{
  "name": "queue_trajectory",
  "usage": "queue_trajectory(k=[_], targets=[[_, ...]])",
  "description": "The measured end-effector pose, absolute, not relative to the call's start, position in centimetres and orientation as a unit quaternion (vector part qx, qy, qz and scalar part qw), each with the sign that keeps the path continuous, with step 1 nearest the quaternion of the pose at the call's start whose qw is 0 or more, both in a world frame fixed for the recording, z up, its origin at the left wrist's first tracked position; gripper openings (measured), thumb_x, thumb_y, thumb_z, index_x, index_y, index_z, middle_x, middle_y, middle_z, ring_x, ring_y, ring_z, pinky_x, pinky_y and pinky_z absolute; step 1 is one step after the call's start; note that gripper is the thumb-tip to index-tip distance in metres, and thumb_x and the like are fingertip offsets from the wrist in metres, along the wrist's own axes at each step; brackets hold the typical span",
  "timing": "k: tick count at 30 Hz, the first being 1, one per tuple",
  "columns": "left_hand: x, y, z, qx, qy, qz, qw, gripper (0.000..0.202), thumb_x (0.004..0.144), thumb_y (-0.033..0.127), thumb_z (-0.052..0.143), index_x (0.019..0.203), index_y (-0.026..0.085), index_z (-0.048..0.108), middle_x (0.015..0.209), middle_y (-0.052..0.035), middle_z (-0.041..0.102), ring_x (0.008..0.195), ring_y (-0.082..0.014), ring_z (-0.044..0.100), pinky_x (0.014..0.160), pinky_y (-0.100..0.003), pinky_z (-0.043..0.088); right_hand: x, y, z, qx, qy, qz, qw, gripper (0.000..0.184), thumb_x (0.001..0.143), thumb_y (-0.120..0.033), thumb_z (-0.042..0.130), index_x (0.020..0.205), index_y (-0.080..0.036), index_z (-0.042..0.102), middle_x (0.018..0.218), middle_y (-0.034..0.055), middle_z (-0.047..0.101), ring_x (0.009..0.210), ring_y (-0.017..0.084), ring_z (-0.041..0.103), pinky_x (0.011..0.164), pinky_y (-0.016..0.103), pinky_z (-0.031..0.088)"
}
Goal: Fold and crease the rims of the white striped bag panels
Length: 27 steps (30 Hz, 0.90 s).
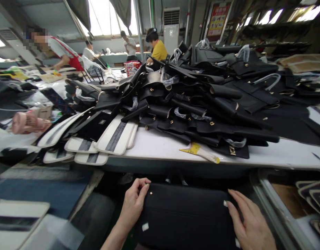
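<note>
A black leather-like bag panel (187, 215) is held up low in front of me, below the table edge. Near its upper left corner sits a small gold stud, and bits of white tape stick to its face and right edge. My left hand (135, 199) pinches the upper left corner between thumb and fingers. Along the right edge my right hand (249, 220) grips the panel, its thumb by a white tape bit and its fingertips at the upper right corner. The panel's lower edge runs out of view.
Black bag pieces (196, 104) with gold fittings lie heaped on the white table (149, 146). White panels with a dark stripe (114, 133) overhang its left front edge. A yellow-and-white scrap (200, 152) and a pink fan (28, 122) are nearby. Several people work farther back.
</note>
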<state>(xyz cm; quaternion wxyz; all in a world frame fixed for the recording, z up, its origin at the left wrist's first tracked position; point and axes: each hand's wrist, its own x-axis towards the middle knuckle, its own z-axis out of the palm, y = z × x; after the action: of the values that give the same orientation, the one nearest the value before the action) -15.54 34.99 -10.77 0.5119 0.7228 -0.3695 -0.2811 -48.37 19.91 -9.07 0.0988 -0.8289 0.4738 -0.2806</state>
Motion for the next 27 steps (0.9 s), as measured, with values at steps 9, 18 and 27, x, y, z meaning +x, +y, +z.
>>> queue_trajectory(k=[9,18,27], targets=[[-16.7,35.9,-9.2,0.724,-0.439,-0.155,0.509,0.015,0.099,0.026,0.045,0.089,0.017,0.051,0.104,-0.0030,0.059,0.099,-0.0134,0.055,0.088,-0.028,0.040,-42.0,21.9,-8.1,-0.932,0.278,-0.232,-0.020,0.048,0.099,-0.041,0.042,0.139,-0.014,0.046,0.136,0.0113,0.058,0.128,0.029,0.049,0.107,0.047,0.039],[-17.1,35.8,-6.8,0.737,-0.402,-0.216,0.498,0.022,0.097,0.037,0.047,0.089,0.017,0.048,0.105,-0.0046,0.057,0.083,-0.0125,0.057,0.074,-0.028,0.044,-41.2,21.0,-10.0,-0.944,0.278,-0.176,-0.029,0.048,0.098,-0.047,0.043,0.133,-0.015,0.050,0.132,0.0106,0.063,0.122,0.028,0.056,0.105,0.048,0.040],[-16.8,36.0,-4.8,0.766,-0.379,-0.358,0.376,0.028,0.085,0.044,0.062,0.085,0.016,0.058,0.077,-0.0002,0.061,0.074,-0.0162,0.057,0.065,-0.027,0.039,-40.9,21.3,-9.6,-0.942,0.297,-0.156,-0.024,0.047,0.097,-0.045,0.047,0.132,-0.015,0.053,0.132,0.0103,0.063,0.123,0.029,0.056,0.105,0.049,0.043]])
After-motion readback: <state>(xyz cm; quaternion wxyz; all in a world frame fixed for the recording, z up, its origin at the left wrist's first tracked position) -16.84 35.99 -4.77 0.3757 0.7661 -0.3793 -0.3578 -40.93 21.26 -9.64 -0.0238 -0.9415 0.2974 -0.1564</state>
